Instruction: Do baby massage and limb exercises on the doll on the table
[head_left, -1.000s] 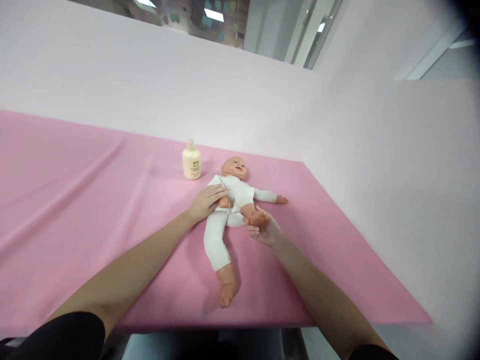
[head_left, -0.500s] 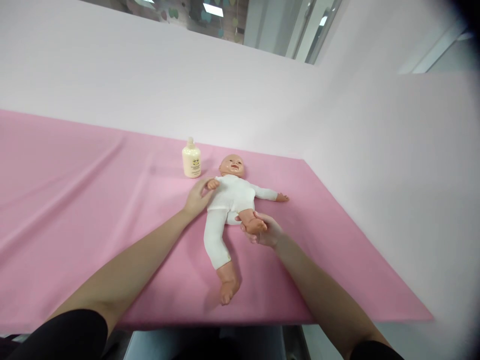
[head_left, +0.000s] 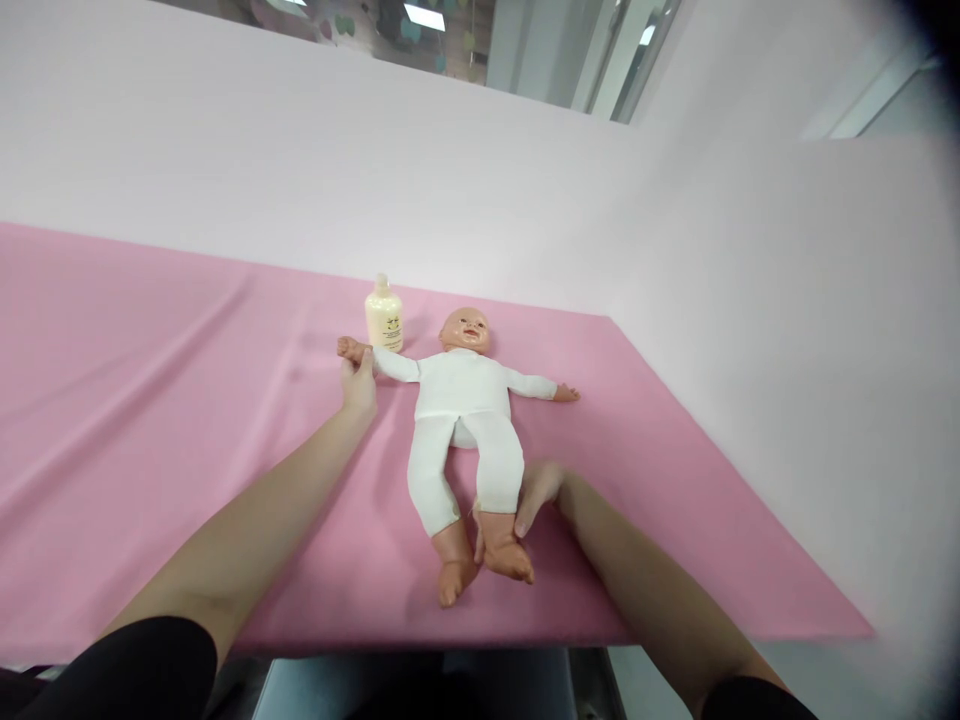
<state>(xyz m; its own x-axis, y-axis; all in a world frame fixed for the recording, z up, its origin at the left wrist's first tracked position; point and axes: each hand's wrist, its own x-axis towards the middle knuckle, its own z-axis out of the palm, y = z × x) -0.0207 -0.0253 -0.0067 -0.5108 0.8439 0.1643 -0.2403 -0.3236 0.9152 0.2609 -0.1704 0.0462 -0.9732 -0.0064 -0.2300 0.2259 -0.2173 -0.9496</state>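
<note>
- In the head view, the left hand (head_left: 360, 388) has its fingers and thumb pinched round the wrist of the doll (head_left: 463, 385), whose small hand pokes out just beyond the grip.
- The doll lies face up on the pink-covered desk (head_left: 645, 500), between the two sets of fingers, head beyond them and feet towards the person.
- The right hand (head_left: 537, 490), slightly blurred, cups the other side's lower leg (head_left: 499, 470) just above the foot, thumb on one side and fingertips on the other; whether the ankle rests on the desk or is held just off it, I cannot tell.
- Half a second ago that leg was folded up towards the belly and the held arm (head_left: 396, 366) was bent in against the body; now the leg reaches down straight and the arm stretches out sideways.
- With both limbs extended at once, this looks like the opened-out half of an arm-and-leg movement.
- The bottle (head_left: 385, 318) stands upright just beyond the left fingers, its base partly behind the stretched arm.
</note>
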